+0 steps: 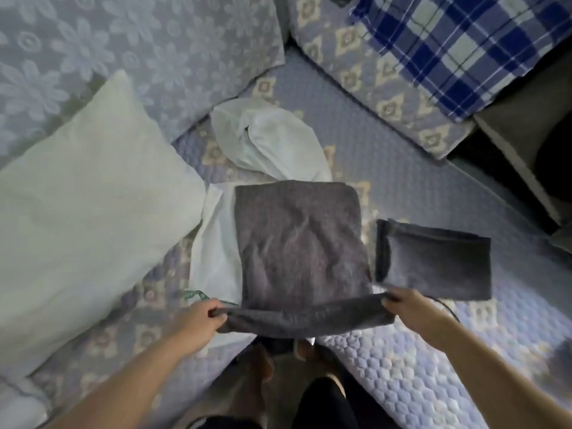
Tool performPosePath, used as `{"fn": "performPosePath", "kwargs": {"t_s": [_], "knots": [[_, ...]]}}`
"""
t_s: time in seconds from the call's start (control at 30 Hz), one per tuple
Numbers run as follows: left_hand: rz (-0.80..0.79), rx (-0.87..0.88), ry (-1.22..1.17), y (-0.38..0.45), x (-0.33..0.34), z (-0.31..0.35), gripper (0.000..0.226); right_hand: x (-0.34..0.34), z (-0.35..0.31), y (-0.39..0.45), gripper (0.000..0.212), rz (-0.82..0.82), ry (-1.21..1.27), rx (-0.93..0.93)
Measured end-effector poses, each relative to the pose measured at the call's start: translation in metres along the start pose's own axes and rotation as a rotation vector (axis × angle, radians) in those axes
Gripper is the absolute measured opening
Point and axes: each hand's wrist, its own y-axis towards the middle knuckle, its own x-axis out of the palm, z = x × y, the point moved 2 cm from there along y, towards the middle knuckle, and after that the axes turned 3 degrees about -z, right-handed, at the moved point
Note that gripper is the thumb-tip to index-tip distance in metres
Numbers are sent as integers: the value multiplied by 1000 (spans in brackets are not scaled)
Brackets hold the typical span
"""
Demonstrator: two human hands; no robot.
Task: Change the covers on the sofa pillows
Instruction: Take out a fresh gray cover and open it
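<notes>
Quilted sofa [402, 187]: left grip [198, 320] and right grip [405, 308] pinch plush grey cover [300, 243].

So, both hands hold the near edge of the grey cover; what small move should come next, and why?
Probably pull the edge apart to open the grey cover. The left hand and right hand pinch its near corners, and the bare white pillow lies uncovered beside it.

Grey cover [297, 239] spread flat on the sofa seat, near edge lifted, over a white cover [216, 239]. Folded grey cover [433, 261] just right. Bare white pillow [83, 205] left; crumpled white cover [269, 137] behind.
</notes>
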Motion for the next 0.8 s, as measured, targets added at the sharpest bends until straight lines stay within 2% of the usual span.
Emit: {"fn": "performPosePath", "kwargs": {"t_s": [0.07, 0.13, 0.2, 0.27, 0.4, 0.53, 0.63, 0.7, 0.8], "knots": [[90, 9, -69, 17, -24, 24, 14, -17, -25, 23, 18, 73, 5, -60], [241, 63, -219, 64, -47, 53, 5, -38, -52, 74, 16, 208, 57, -177], [370, 85, -402, 119, -71, 75, 25, -56, -82, 129, 20, 310, 81, -254], [439, 95, -465, 170, -80, 88, 33, -61, -105, 179, 18, 358, 122, -284], [544, 17, -269, 235, -67, 102, 25, -52, -121, 255, 19, 354, 104, -246], [605, -21, -267, 253, -61, 100, 22, -52, -121, 267, 13, 348, 124, -248], [669, -10, -69, 235, -59, 110, 42, -55, -121, 257, 8, 290, 106, -298], [743, 80, 145, 216, -50, 128, 56, -59, -121, 253, 12, 237, 116, -280], [694, 335, 308, 203, -29, 168, 50, -60, -124, 252, 16, 244, 106, -311]]}}
